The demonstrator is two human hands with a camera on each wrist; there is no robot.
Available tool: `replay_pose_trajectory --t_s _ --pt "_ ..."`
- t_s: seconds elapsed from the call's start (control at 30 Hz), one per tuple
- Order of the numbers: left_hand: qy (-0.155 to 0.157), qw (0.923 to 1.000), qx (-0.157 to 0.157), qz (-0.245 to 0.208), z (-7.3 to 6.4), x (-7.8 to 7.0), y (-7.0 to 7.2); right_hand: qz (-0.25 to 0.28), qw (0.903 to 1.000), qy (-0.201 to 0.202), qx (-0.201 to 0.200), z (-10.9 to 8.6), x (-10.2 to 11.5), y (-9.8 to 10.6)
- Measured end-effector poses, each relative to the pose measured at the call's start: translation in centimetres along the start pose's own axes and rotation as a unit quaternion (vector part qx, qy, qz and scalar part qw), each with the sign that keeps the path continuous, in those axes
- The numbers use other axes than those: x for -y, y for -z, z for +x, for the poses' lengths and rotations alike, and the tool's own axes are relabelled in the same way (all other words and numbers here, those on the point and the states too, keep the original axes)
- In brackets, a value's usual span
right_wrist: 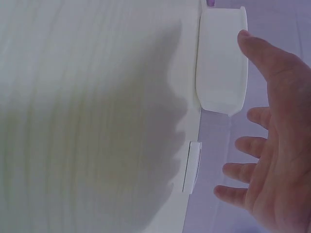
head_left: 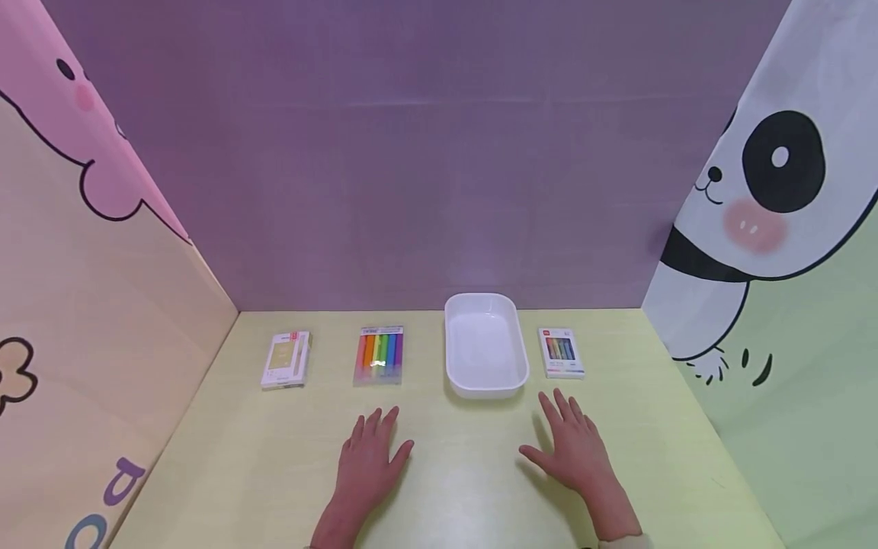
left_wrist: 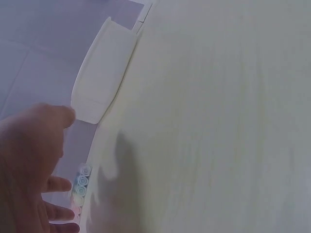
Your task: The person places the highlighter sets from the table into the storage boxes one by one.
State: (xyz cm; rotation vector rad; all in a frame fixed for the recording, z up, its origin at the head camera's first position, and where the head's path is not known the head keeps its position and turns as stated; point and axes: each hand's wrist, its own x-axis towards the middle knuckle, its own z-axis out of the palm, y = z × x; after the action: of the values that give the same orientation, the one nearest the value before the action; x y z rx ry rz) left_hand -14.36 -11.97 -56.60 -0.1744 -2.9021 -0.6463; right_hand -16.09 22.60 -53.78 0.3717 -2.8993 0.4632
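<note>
My left hand [head_left: 369, 465] is spread over the near part of the table, holding nothing. Just beyond its fingers lies a clear pack of rainbow-coloured markers or pens [head_left: 379, 355]; their round ends [left_wrist: 81, 180] show in the left wrist view. My right hand [head_left: 572, 450] is also spread and holds nothing, its shadow falling on the table beneath. Past its fingertips lies a small white box with coloured sticks pictured on it [head_left: 561, 353]. Between the pack and that box stands a white plastic tray [head_left: 485, 393], with nothing in it. Neither hand touches these things.
A white and gold box [head_left: 286, 360] lies at the far left of the table [head_left: 453, 488]. A purple cloth wall [head_left: 439, 191] closes off the back. Printed panels stand at the left [head_left: 89, 290] and at the right, the latter with a panda [head_left: 754, 229].
</note>
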Motion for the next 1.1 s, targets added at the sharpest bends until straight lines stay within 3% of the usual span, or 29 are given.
replay_pose_trajectory --t_s 0.33,0.9,1.1 --pt "0.008 0.9958 -0.056 -0.072 1.8 -1.2 -0.2 0.02 0.9997 -0.015 -0.006 0.4 -0.7 0.2" --pt "0.095 0.9747 -0.034 -0.199 4.7 -3.6 0.0 0.016 0.9995 -0.029 -0.002 1.1 -1.6 0.5" --pt "0.084 0.9722 -0.036 -0.215 6.0 -4.1 -0.4 0.02 0.9993 -0.032 0.001 1.4 -1.8 0.6"
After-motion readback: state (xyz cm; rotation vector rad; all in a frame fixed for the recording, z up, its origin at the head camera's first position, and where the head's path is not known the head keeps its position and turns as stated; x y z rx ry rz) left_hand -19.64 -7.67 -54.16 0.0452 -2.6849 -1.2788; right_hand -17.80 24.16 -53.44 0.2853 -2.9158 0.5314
